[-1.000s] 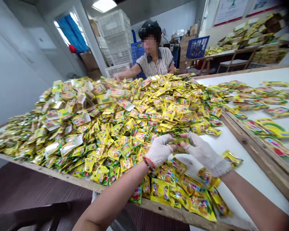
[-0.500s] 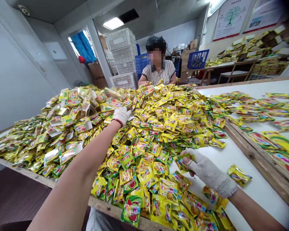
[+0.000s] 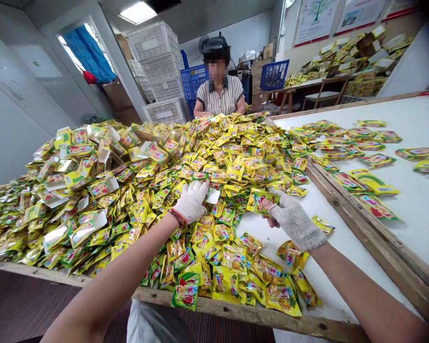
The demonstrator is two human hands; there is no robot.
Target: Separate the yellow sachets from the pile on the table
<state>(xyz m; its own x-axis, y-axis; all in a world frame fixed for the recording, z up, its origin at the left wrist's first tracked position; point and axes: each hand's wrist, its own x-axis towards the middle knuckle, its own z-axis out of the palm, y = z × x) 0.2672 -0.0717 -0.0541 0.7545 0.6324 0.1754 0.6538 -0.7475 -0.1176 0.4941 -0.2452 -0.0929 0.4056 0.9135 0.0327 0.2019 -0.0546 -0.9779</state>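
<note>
My left hand (image 3: 192, 202), in a white glove, is closed over a small carton over the middle of the heap. Most of that carton is hidden under the fingers; its white open flap (image 3: 213, 196) sticks out to the right. In the fingers of my right hand (image 3: 293, 218), in a white fingerless glove, is a yellow and green candy packet (image 3: 257, 200), held just above the white tabletop (image 3: 264, 233). Loose packets (image 3: 232, 257) lie spread below both hands, and one green packet (image 3: 186, 290) overhangs the front wooden edge.
Open cartons (image 3: 100, 186) are piled on the left. A wooden divider (image 3: 357, 219) crosses the table at right, with flat filled-looking cartons (image 3: 375, 181) beyond it. A co-worker (image 3: 219, 97) sits across the heap. White crates (image 3: 157, 62) and a blue basket (image 3: 274, 75) stand behind.
My left hand has come back toward me and right from the carton pile, with the flap showing beside it. My right hand has raised its packet. The view has turned to the right.
</note>
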